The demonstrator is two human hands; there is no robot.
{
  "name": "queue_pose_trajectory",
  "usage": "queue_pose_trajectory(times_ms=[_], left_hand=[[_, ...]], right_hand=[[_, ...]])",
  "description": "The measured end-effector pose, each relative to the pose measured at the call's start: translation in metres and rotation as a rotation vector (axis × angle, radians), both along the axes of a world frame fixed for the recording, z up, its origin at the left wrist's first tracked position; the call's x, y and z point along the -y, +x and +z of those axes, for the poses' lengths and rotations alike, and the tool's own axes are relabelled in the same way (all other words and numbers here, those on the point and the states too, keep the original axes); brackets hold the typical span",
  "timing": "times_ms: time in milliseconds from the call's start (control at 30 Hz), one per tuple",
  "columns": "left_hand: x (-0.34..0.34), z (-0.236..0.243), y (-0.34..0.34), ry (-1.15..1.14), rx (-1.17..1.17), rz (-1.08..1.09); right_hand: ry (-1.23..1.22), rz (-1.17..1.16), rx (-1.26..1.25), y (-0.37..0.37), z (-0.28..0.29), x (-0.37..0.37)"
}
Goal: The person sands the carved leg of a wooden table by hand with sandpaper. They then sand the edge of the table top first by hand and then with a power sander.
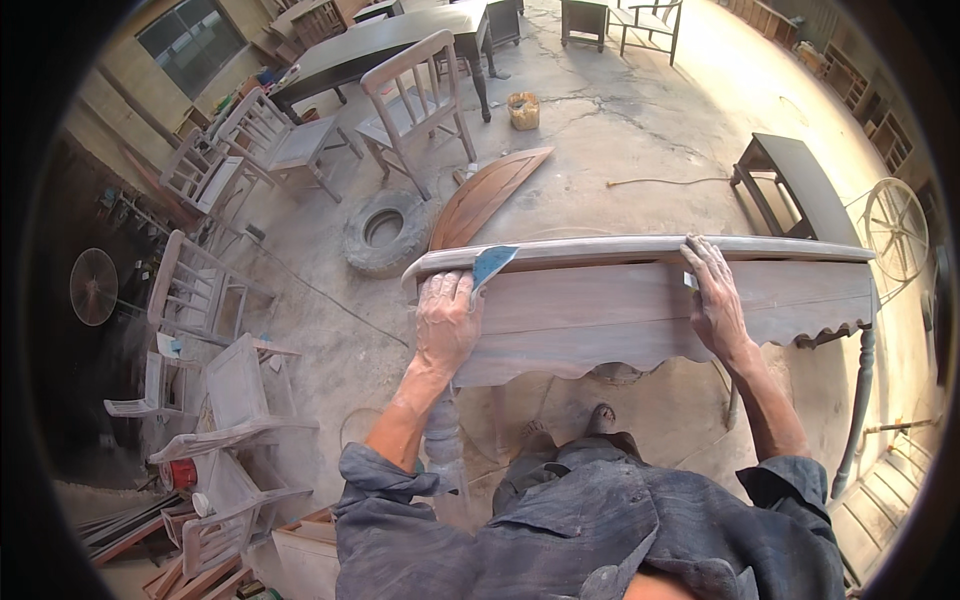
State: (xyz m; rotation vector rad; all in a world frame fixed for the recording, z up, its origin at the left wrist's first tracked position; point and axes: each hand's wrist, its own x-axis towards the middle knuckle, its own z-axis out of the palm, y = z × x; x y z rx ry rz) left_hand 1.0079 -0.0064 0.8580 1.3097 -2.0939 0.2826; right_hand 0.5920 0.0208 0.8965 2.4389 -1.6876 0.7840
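A dusty wooden table (640, 310) stands in front of me, with its scalloped apron and turned legs facing me. My left hand (448, 318) is closed at the left end of the tabletop's edge. Out of its fingers sticks a piece of blue sandpaper (492, 264), bent over the edge. Toward the right, my right hand (714, 295) curls its fingers over the same tabletop edge (590, 250). A small pale scrap shows beside its thumb; what that is I cannot tell. White dust coats both hands.
Beyond the table lie a tyre (385, 235) and a curved brown wood panel (490, 195). Unpainted chairs (190, 285) crowd the left side. A dark table (390, 50) stands far back, a small dark table (795, 185) at right. A fan (897, 230) is at the right rim.
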Motion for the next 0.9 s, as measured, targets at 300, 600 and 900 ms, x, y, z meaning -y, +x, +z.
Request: queue_pose_trajectory(times_ms=[300,600,900], left_hand=[[0.01,0.0,0.003,0.096,0.008,-0.009],[0.015,-0.005,-0.006,0.065,0.02,0.01],[0.017,-0.017,-0.009,-0.037,-0.035,0.026]], right_hand=[[-0.023,-0.024,-0.035,0.034,-0.028,-0.022],[-0.056,-0.06,0.007,0.042,-0.03,-0.012],[-0.014,-0.03,-0.064,0.03,-0.007,0.044]])
